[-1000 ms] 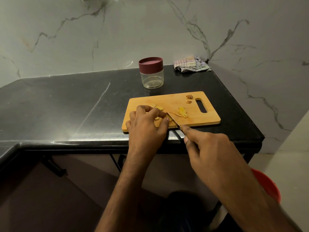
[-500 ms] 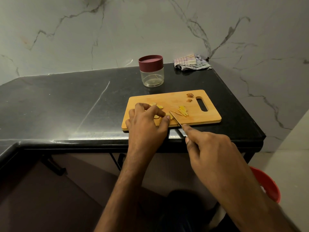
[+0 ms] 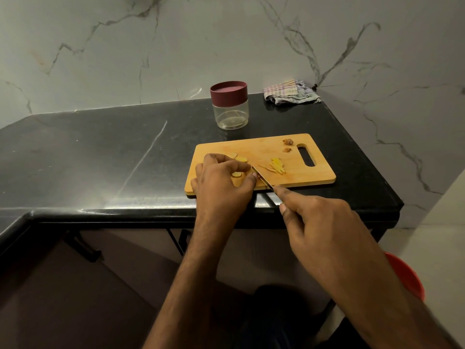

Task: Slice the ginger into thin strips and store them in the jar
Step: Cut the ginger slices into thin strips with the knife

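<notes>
Your left hand pinches a pale yellow ginger slice on the rectangular wooden cutting board; your right hand grips the slim-bladed knife just right of it, maroon-lidded clear jar beyond

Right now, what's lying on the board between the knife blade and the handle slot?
In the head view, a small pile of cut ginger strips lies between the knife blade and the handle slot.
</notes>
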